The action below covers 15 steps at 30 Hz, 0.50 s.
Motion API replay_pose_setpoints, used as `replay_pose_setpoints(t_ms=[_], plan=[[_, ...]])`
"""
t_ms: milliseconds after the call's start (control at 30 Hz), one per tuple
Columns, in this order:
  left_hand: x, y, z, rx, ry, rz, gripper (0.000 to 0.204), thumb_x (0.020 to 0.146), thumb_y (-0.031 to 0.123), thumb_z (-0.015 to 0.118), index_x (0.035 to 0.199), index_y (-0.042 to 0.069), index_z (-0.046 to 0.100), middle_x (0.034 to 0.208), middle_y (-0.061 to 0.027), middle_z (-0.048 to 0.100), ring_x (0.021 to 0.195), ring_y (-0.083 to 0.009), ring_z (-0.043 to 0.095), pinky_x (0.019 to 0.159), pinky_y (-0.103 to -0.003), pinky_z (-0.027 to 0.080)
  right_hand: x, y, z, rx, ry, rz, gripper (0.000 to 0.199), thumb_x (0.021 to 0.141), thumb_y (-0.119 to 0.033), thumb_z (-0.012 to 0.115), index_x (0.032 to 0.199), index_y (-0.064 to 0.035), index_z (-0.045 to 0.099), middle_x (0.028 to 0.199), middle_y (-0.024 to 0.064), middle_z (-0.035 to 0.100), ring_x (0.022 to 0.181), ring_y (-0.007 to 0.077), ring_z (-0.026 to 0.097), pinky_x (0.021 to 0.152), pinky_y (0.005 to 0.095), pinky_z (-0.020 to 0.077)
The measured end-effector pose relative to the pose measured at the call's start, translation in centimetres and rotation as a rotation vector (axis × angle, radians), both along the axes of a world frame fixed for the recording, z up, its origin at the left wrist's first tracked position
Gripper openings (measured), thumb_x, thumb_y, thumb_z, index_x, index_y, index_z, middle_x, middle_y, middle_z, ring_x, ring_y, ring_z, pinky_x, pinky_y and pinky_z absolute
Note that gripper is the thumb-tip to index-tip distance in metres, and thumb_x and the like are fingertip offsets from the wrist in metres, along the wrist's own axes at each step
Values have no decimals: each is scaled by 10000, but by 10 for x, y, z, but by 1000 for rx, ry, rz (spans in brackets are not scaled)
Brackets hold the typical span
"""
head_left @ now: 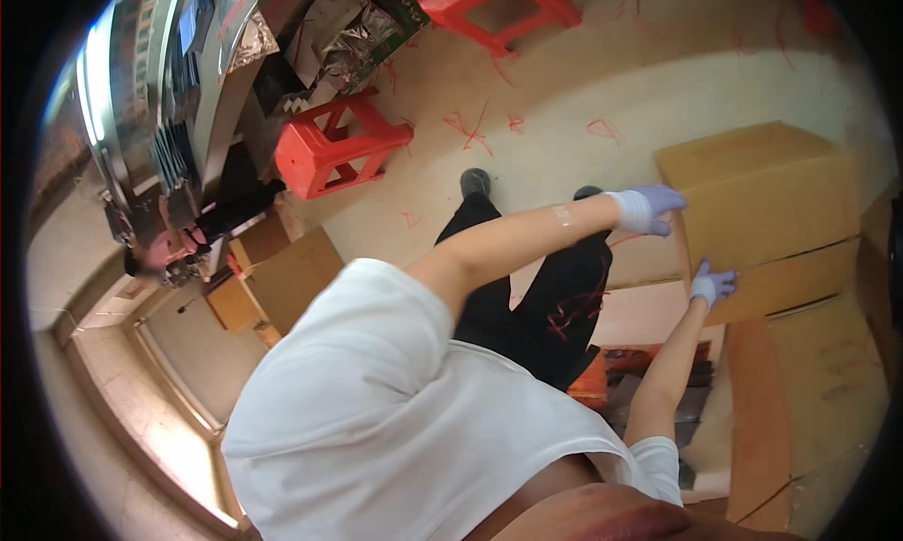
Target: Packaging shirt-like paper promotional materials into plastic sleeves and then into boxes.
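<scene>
A brown cardboard box (pixel 776 207) stands to my right, on or against a second carton; its left side faces me. My left hand (pixel 651 210), in a pale purple glove with a white cuff, reaches across my body to the box's left edge. Its fingers are stretched out, with the thumb apart, and the tips meet the cardboard. Lower down, my right hand (pixel 713 285), gloved the same way, has its fingers spread against the box's lower left part. A dark seam runs across the cardboard right of that hand.
Below the box lies another cardboard carton (pixel 832 372). Two red plastic stools (pixel 343 146) stand on the pale floor ahead. More cartons (pixel 296 273) are at the left, beside a cluttered bench. Dark flat pieces (pixel 658 390) lie beneath my right arm.
</scene>
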State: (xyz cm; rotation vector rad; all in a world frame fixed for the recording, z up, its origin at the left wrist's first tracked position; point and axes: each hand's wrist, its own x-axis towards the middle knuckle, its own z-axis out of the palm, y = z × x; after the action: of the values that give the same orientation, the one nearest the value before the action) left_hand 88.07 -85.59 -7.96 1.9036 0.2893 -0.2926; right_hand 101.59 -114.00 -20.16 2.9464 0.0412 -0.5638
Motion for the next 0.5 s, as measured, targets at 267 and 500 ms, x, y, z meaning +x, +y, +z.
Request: replay_pose_setpoints(t_ms=[267,500], plan=[[-275,264,427,307,-824,529,635,670,117,715,1205,-40,413,1150,-106,473,1026,-205,481,960,-334,330,-70,68,155,3,-79,-71,575,756,-297,568,1235,-52,364,1236,232,422,1040,387,495,836,450,434],[-472,342,532,483,-1110,659,587,683,113,708,1180,-40,435,1122,-103,491,1002,-195,493,918,-322,358,-226,276,146,521,243,516,355,759,-248,505,1012,-12,582,958,209,596,891,335,572,785,371,447]])
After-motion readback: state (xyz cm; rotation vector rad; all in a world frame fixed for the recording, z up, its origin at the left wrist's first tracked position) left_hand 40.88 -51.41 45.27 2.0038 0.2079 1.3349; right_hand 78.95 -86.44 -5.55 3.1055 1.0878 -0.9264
